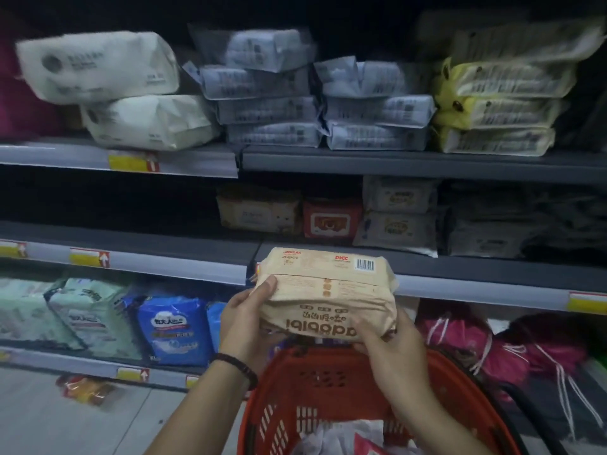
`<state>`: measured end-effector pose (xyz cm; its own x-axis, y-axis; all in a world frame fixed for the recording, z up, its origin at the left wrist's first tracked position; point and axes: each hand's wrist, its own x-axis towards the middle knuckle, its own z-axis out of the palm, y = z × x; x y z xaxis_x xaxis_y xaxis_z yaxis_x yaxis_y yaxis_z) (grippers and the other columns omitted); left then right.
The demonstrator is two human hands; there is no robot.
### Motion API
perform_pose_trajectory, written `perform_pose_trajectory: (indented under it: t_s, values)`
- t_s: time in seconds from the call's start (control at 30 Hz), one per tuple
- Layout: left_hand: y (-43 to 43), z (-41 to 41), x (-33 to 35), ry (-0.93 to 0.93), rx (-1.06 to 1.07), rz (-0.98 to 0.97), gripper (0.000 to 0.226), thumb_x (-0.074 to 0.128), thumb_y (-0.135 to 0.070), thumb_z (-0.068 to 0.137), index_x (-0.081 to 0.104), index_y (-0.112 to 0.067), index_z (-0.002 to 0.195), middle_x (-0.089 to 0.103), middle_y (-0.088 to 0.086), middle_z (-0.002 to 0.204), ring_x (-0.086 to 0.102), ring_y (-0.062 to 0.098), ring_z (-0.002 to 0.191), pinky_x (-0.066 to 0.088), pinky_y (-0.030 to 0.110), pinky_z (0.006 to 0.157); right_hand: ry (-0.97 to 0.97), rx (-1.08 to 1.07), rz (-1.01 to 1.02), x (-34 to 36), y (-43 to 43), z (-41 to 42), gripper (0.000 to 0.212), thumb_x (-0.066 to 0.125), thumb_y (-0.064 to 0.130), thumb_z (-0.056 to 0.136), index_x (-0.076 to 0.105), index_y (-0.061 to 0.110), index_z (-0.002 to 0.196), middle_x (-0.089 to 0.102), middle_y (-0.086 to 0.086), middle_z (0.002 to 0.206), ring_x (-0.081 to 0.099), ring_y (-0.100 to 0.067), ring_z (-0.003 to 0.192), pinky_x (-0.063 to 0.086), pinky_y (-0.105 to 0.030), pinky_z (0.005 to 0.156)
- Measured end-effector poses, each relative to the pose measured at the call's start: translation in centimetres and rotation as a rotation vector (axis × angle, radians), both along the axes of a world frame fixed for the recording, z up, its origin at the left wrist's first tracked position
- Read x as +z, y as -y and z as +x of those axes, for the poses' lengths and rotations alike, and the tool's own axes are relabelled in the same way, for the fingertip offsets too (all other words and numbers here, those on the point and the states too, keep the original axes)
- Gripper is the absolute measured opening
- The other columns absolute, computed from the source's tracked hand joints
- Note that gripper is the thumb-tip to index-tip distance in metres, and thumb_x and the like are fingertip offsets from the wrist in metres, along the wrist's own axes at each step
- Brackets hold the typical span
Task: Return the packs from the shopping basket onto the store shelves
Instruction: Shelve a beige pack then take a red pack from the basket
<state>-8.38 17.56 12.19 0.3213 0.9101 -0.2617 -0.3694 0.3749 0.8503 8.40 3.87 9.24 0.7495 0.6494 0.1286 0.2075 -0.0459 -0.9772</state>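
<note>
I hold a tan pack with brown lettering and a barcode in both hands, above the red shopping basket and in front of the middle shelf edge. My left hand grips its left end, thumb on top. My right hand grips its lower right corner. A similar tan pack lies on the middle shelf behind, next to a red pack. More packs lie in the basket's bottom.
The top shelf carries stacks of white, grey and yellow packs. Grey and dark packs fill the middle shelf's right. The lower shelf has blue and green packs and pink bags. An item lies on the floor.
</note>
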Motion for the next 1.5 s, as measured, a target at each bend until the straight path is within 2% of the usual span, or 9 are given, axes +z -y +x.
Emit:
perform_pose_trajectory:
  t_s: [0.27, 0.37, 0.57, 0.8, 0.93, 1.13, 1.3, 1.4, 1.5]
  values:
    - [-8.1, -2.5, 4.9, -0.013, 0.046, 0.222, 0.049, 0.082, -0.004, 0.081, 0.060, 0.000, 0.125, 0.074, 0.017, 0.119, 0.077, 0.027, 0.093, 0.064, 0.045, 0.077, 0.129, 0.011, 0.123, 5.1, -9.8, -1.8, 0.040, 0.083, 0.023, 0.090, 0.064, 0.040, 0.120, 0.073, 0.024, 0.102, 0.067, 0.004, 0.096, 0.048, -0.004, 0.068]
    - [-11.1, -3.1, 4.3, -0.094, 0.161, 0.298, 0.042, 0.081, 0.004, 0.080, 0.068, -0.005, 0.119, 0.077, 0.014, 0.113, 0.076, 0.028, 0.103, 0.061, 0.044, 0.091, 0.159, 0.032, 0.135, 6.1, -14.1, -2.6, 0.059, 0.084, 0.007, 0.084, 0.062, 0.038, 0.129, 0.069, 0.025, 0.109, 0.066, 0.000, 0.100, 0.048, -0.007, 0.075]
    - [-15.6, -4.0, 2.8, -0.325, 0.454, 0.519, 0.040, 0.084, -0.009, 0.082, 0.064, -0.025, 0.113, 0.071, -0.009, 0.102, 0.067, 0.002, 0.092, 0.052, 0.020, 0.076, 0.250, 0.118, 0.104, 4.3, -19.3, -3.6, 0.050, 0.082, 0.009, 0.090, 0.066, 0.036, 0.129, 0.071, 0.024, 0.112, 0.061, 0.015, 0.106, 0.051, -0.012, 0.086]
    - [-18.4, -3.5, -0.9, -1.148, 0.486, 0.505, 0.036, 0.070, -0.042, 0.092, 0.055, -0.031, 0.124, 0.057, 0.010, 0.131, 0.035, 0.034, 0.127, 0.028, 0.055, 0.100, 0.571, 0.245, -0.142, 2.3, -22.3, -2.9, 0.062, 0.066, 0.017, 0.102, 0.045, 0.036, 0.157, 0.072, 0.009, 0.124, 0.067, -0.012, 0.113, 0.056, -0.027, 0.091]
    - [-18.5, -3.0, -0.7, -1.249, 0.440, 0.525, 0.061, 0.066, -0.041, 0.094, 0.042, -0.031, 0.149, 0.048, 0.008, 0.147, 0.034, 0.038, 0.129, 0.028, 0.055, 0.099, 0.677, 0.378, -0.299, 3.6, -21.5, -1.0, 0.068, 0.064, 0.022, 0.102, 0.036, 0.032, 0.163, 0.064, 0.000, 0.137, 0.061, -0.019, 0.120, 0.050, -0.026, 0.096]
    - [-14.3, -2.0, 0.2, -1.251, 0.527, 0.644, 0.063, 0.072, -0.033, 0.086, 0.044, -0.016, 0.140, 0.047, 0.021, 0.139, 0.044, 0.046, 0.123, 0.035, 0.060, 0.098, 0.856, 0.470, -0.361, 5.3, -13.4, 2.3, 0.049, 0.065, 0.032, 0.101, 0.053, 0.032, 0.148, 0.058, 0.004, 0.138, 0.053, -0.015, 0.130, 0.042, -0.026, 0.108]
    - [-7.7, 0.8, 1.0, -1.076, 0.034, 0.976, 0.047, 0.075, -0.036, 0.089, 0.050, -0.013, 0.122, 0.062, 0.010, 0.110, 0.060, 0.034, 0.102, 0.050, 0.046, 0.087, 0.832, 0.491, -0.401, 1.5, -3.0, 5.6, 0.014, 0.072, 0.025, 0.095, 0.075, 0.024, 0.108, 0.072, 0.008, 0.095, 0.064, -0.005, 0.085, 0.047, -0.011, 0.079]
    - [-2.2, 2.7, 1.5, -1.149, -0.422, 1.072, 0.023, 0.070, -0.044, 0.093, 0.060, -0.024, 0.101, 0.066, -0.007, 0.082, 0.065, 0.021, 0.084, 0.049, 0.034, 0.073, 0.586, 0.515, -0.700, -3.4, 3.7, 8.0, 0.010, 0.076, 0.024, 0.094, 0.076, 0.022, 0.104, 0.073, 0.005, 0.088, 0.067, -0.008, 0.078, 0.054, -0.024, 0.077]
    - [2.7, 4.5, 1.5, -1.223, -0.852, 1.136, 0.025, 0.066, -0.055, 0.091, 0.066, -0.031, 0.099, 0.072, -0.009, 0.091, 0.067, 0.016, 0.087, 0.055, 0.033, 0.081, 0.528, 0.669, -1.167, -8.0, 8.6, 9.6, 0.012, 0.072, 0.028, 0.090, 0.075, 0.016, 0.093, 0.076, 0.001, 0.093, 0.071, -0.017, 0.088, 0.052, -0.025, 0.077]
